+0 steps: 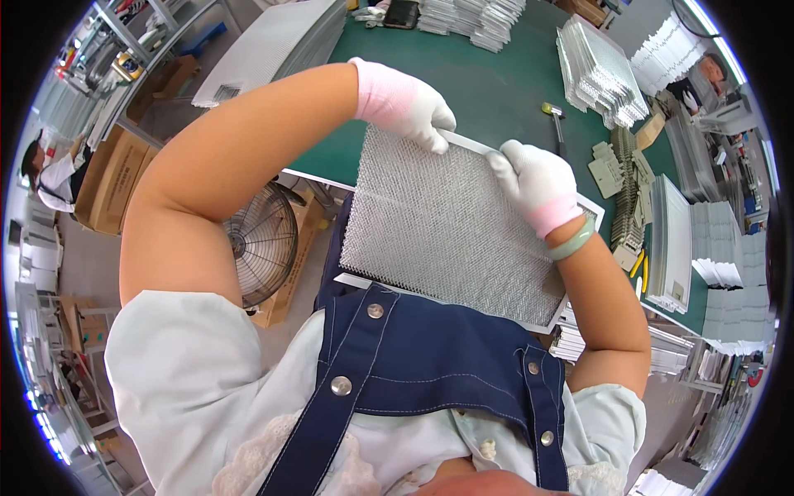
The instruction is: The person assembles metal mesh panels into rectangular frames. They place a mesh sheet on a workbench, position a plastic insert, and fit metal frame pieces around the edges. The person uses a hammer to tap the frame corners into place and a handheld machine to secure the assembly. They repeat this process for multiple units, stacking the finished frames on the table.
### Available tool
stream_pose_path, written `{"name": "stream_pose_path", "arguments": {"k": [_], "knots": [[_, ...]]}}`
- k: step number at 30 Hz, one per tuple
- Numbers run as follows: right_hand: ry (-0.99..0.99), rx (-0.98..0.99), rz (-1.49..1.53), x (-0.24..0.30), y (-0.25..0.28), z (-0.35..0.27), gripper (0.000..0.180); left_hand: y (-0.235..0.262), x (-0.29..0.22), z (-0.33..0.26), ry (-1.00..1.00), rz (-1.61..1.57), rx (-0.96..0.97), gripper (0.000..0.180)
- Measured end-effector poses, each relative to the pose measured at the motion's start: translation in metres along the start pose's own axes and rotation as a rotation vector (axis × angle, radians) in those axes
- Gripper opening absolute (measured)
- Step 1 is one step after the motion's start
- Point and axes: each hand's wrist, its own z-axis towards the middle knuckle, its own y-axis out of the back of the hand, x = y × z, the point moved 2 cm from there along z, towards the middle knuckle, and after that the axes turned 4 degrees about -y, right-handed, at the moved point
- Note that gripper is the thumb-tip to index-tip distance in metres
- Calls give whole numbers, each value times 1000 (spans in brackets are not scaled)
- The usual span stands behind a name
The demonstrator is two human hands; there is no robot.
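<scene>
1. Mesh filter panel [451,223]: rectangular, silver expanded-metal mesh in a white metal frame. It is held tilted above the near edge of the green workbench [488,78], its lower edge over the person's blue apron bib.
2. Left hand [413,107], white glove with pink cuff: fingers closed over the panel's far frame rail, near its left corner, pinching the rail.
3. Right hand [538,182], same glove, green bangle at the wrist: clamped on the same far rail, just right of the left hand.
4. Risk, slip: both hands hold one rail and the near edge hangs unsupported; a loosened pinch would likely let the panel swing or drop toward the floor fan [260,240], left of the panel below the bench edge.
5. Risk, distortion: thumb pressure on the mesh beside the rail could dent it or pull it from the frame.
6. Risk, snagging: cut mesh edges may catch the glove fabric.
7. Risk, collision: a hammer [556,120] lies on the bench just beyond the panel's far right corner; setting the panel down carelessly could land it on the tool.
8. Containers: cardboard boxes [112,178] stand far left of the panel; contents not visible.
9. Stacked frames and panels [600,74] lie beyond the panel to the right, loose on the bench; possibly no tray beneath, the view is too distorted to tell.
</scene>
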Motion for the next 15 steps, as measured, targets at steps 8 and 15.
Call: {"name": "stream_pose_path", "arguments": {"k": [8, 15], "knots": [[-122, 227, 163, -7, 1, 4, 45, -13, 7, -5, 3, -8, -123, 33], [94, 112, 114, 19, -8, 26, 44, -23, 11, 6, -47, 131, -197, 33]]}}
